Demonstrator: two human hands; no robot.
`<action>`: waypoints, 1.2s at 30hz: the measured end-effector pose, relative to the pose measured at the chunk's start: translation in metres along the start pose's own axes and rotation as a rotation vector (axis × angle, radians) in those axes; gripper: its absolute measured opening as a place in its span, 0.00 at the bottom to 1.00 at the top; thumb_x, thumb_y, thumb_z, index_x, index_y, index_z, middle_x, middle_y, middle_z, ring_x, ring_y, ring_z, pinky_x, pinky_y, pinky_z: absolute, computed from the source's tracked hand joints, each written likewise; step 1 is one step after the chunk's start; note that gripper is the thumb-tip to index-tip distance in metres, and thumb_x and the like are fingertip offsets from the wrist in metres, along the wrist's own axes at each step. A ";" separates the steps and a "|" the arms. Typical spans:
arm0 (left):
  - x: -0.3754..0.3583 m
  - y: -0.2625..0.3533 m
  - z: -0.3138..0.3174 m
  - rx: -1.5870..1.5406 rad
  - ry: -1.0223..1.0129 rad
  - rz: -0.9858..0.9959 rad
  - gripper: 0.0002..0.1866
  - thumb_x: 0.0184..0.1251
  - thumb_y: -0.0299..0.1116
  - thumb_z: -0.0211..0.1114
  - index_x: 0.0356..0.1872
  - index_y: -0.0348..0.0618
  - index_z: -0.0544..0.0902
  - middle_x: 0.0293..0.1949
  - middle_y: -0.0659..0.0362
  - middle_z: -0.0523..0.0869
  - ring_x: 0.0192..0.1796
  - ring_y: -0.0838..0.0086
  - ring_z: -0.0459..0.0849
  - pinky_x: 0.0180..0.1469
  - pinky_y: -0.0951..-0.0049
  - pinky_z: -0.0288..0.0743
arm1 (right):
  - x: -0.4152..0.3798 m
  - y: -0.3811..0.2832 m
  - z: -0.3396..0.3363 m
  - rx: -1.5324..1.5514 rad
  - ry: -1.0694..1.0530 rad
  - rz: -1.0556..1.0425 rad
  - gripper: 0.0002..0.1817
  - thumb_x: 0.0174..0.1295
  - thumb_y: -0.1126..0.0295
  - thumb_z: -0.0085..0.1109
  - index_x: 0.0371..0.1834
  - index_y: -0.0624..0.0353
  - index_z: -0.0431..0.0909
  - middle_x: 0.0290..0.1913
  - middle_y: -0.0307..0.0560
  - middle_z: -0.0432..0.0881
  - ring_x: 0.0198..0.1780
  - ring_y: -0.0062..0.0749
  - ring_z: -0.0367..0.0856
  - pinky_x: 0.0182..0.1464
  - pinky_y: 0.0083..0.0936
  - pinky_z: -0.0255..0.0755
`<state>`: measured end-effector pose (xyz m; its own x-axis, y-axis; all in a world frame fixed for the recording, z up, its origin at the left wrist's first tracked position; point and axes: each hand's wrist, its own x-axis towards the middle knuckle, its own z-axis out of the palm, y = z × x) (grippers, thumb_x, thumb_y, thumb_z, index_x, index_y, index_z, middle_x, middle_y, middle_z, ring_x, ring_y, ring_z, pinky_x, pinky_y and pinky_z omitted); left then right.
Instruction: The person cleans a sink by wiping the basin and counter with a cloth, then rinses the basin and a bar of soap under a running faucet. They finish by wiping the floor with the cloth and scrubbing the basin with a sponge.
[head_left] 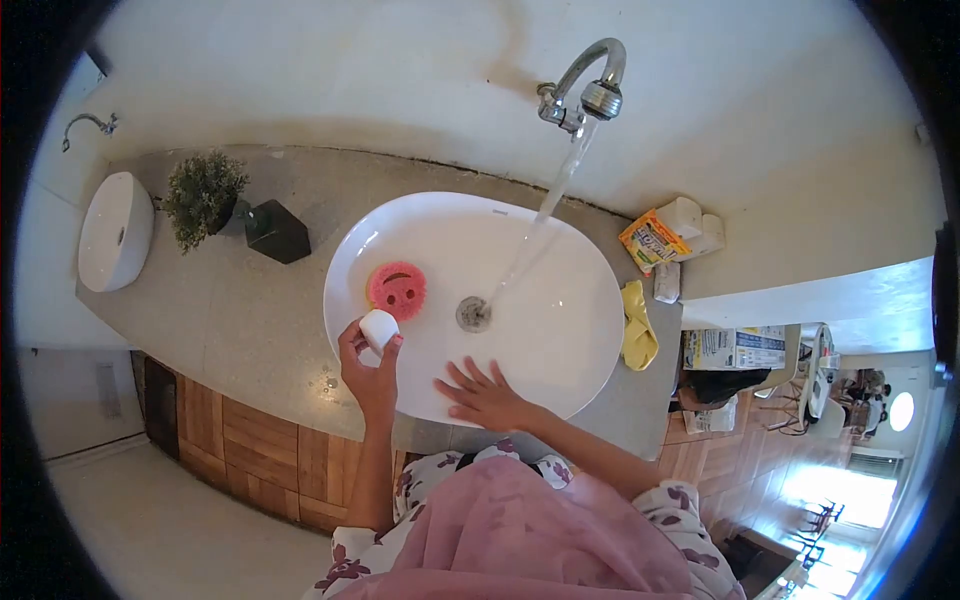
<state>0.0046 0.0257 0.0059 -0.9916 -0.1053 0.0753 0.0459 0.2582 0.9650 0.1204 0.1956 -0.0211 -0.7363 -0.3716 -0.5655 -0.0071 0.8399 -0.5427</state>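
My left hand [370,365] is closed around a small white rounded block [379,328], gripped between thumb and fingers over the left front of the white basin [345,255]. Just beyond it, a round pink sponge [397,290] with a smiley face cut into it rests inside the basin. My right hand [485,397] is open above the basin's front part, fingers spread and nothing in them. From the chrome faucet [602,97] a stream of water [560,185] falls near the drain [473,314].
A dark soap bottle [278,232] and a potted plant [208,190] stand left on the grey counter [230,320], with a second basin [117,232] farther off. At right lie a yellow cloth [638,325], an orange packet [652,242] and white rolls [682,217].
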 end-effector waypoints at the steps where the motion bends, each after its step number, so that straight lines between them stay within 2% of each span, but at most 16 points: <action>1: 0.000 -0.001 0.000 0.003 -0.004 0.003 0.27 0.51 0.28 0.76 0.52 0.37 0.75 0.48 0.55 0.80 0.48 0.70 0.78 0.54 0.69 0.71 | 0.012 0.000 0.000 -0.054 0.108 -0.061 0.36 0.70 0.37 0.28 0.78 0.40 0.45 0.79 0.49 0.41 0.79 0.54 0.37 0.73 0.64 0.34; 3: 0.000 -0.004 0.000 -0.005 -0.005 0.003 0.27 0.51 0.28 0.76 0.52 0.37 0.75 0.49 0.55 0.79 0.49 0.70 0.78 0.54 0.69 0.71 | 0.043 0.009 -0.002 -0.108 0.222 -0.124 0.36 0.70 0.38 0.31 0.78 0.42 0.47 0.79 0.49 0.43 0.79 0.54 0.38 0.73 0.63 0.35; 5: 0.000 -0.007 0.001 -0.027 -0.005 0.011 0.27 0.50 0.28 0.76 0.52 0.37 0.75 0.49 0.55 0.79 0.49 0.70 0.78 0.54 0.69 0.71 | 0.075 0.023 -0.006 -0.243 0.515 -0.181 0.35 0.71 0.41 0.35 0.78 0.41 0.47 0.79 0.47 0.42 0.79 0.49 0.37 0.76 0.54 0.30; 9: 0.000 -0.003 -0.001 0.003 -0.004 0.014 0.28 0.50 0.28 0.76 0.53 0.37 0.75 0.49 0.55 0.80 0.49 0.70 0.78 0.54 0.69 0.71 | 0.074 0.021 -0.011 -0.188 0.580 -0.151 0.35 0.71 0.43 0.36 0.77 0.44 0.50 0.79 0.47 0.44 0.79 0.48 0.39 0.76 0.52 0.31; 11: 0.001 -0.004 0.000 -0.008 -0.003 0.012 0.27 0.50 0.28 0.76 0.53 0.37 0.75 0.49 0.55 0.80 0.49 0.70 0.78 0.54 0.69 0.71 | 0.044 0.028 -0.003 -0.260 0.360 -0.238 0.34 0.72 0.44 0.36 0.77 0.43 0.50 0.79 0.46 0.44 0.79 0.47 0.39 0.76 0.50 0.32; 13: 0.000 -0.005 0.000 -0.014 0.001 0.000 0.27 0.51 0.28 0.76 0.53 0.37 0.75 0.49 0.55 0.80 0.49 0.70 0.78 0.54 0.69 0.71 | 0.006 0.045 -0.001 -0.117 0.197 -0.258 0.33 0.72 0.44 0.36 0.77 0.41 0.50 0.79 0.44 0.44 0.79 0.46 0.39 0.76 0.50 0.33; 15: 0.000 -0.003 0.000 0.015 0.004 0.018 0.27 0.50 0.29 0.76 0.52 0.37 0.75 0.48 0.55 0.80 0.48 0.70 0.78 0.54 0.69 0.71 | -0.029 0.076 -0.003 -0.137 0.146 -0.208 0.33 0.71 0.42 0.36 0.76 0.37 0.52 0.79 0.43 0.45 0.79 0.46 0.40 0.75 0.55 0.33; 17: 0.001 -0.003 0.000 -0.007 -0.005 0.016 0.27 0.50 0.29 0.77 0.52 0.37 0.75 0.48 0.55 0.80 0.48 0.70 0.78 0.53 0.69 0.71 | -0.057 0.094 -0.033 -0.443 0.063 0.001 0.33 0.68 0.40 0.41 0.75 0.34 0.55 0.78 0.44 0.47 0.79 0.46 0.41 0.74 0.60 0.34; 19: 0.001 -0.002 0.001 -0.026 -0.020 0.016 0.28 0.50 0.29 0.77 0.52 0.37 0.75 0.48 0.55 0.80 0.48 0.70 0.78 0.53 0.69 0.71 | -0.064 0.133 -0.044 -0.591 0.337 0.066 0.36 0.61 0.41 0.52 0.73 0.35 0.60 0.77 0.44 0.52 0.78 0.46 0.44 0.73 0.63 0.35; 21: 0.001 -0.001 0.000 -0.032 -0.017 0.038 0.27 0.50 0.29 0.77 0.52 0.37 0.75 0.47 0.55 0.80 0.47 0.70 0.79 0.53 0.69 0.72 | -0.051 0.149 -0.069 -0.611 0.536 0.115 0.41 0.56 0.44 0.59 0.73 0.40 0.60 0.77 0.44 0.53 0.78 0.46 0.45 0.75 0.57 0.34; 25: 0.001 -0.008 0.000 -0.009 -0.020 0.036 0.27 0.50 0.28 0.76 0.52 0.37 0.75 0.47 0.55 0.80 0.47 0.70 0.78 0.52 0.70 0.72 | 0.009 0.145 -0.086 -0.708 0.767 0.150 0.41 0.56 0.45 0.60 0.72 0.48 0.61 0.76 0.46 0.56 0.78 0.47 0.45 0.76 0.53 0.37; 27: 0.000 -0.009 0.001 -0.035 0.001 0.035 0.27 0.50 0.27 0.76 0.52 0.37 0.75 0.48 0.56 0.80 0.48 0.70 0.78 0.53 0.70 0.72 | 0.047 0.134 -0.077 -0.591 0.928 0.282 0.42 0.57 0.47 0.59 0.72 0.57 0.59 0.76 0.52 0.54 0.77 0.49 0.47 0.75 0.53 0.40; 28: 0.001 -0.008 0.001 -0.030 0.004 0.036 0.27 0.50 0.27 0.76 0.52 0.37 0.75 0.48 0.56 0.80 0.48 0.70 0.78 0.53 0.70 0.72 | 0.062 0.127 -0.070 -0.587 0.929 0.277 0.42 0.57 0.47 0.59 0.72 0.57 0.59 0.76 0.52 0.54 0.77 0.49 0.47 0.75 0.53 0.40; 30: -0.001 -0.006 0.000 -0.013 -0.001 0.012 0.28 0.50 0.28 0.77 0.53 0.37 0.75 0.48 0.55 0.80 0.48 0.70 0.79 0.53 0.69 0.72 | 0.080 0.112 -0.050 -0.284 0.983 0.116 0.42 0.59 0.49 0.58 0.72 0.61 0.57 0.76 0.56 0.52 0.76 0.52 0.50 0.74 0.52 0.46; 34: 0.000 -0.012 0.001 -0.032 0.023 -0.001 0.28 0.49 0.28 0.77 0.53 0.37 0.75 0.48 0.55 0.80 0.49 0.70 0.79 0.54 0.69 0.72 | 0.067 0.079 -0.021 -0.223 0.883 0.054 0.38 0.64 0.52 0.55 0.73 0.61 0.56 0.75 0.58 0.54 0.77 0.50 0.48 0.75 0.47 0.45; 36: -0.001 -0.008 0.001 -0.047 0.023 0.015 0.29 0.49 0.28 0.77 0.53 0.37 0.75 0.48 0.55 0.80 0.49 0.70 0.79 0.54 0.69 0.72 | 0.059 0.071 -0.016 -0.270 0.692 -0.045 0.37 0.65 0.52 0.53 0.73 0.62 0.56 0.75 0.55 0.55 0.77 0.50 0.48 0.75 0.47 0.45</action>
<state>0.0050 0.0243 -0.0020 -0.9877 -0.1241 0.0953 0.0671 0.2145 0.9744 0.0658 0.2401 -0.0829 -0.9887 -0.1483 0.0228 -0.1473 0.9309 -0.3342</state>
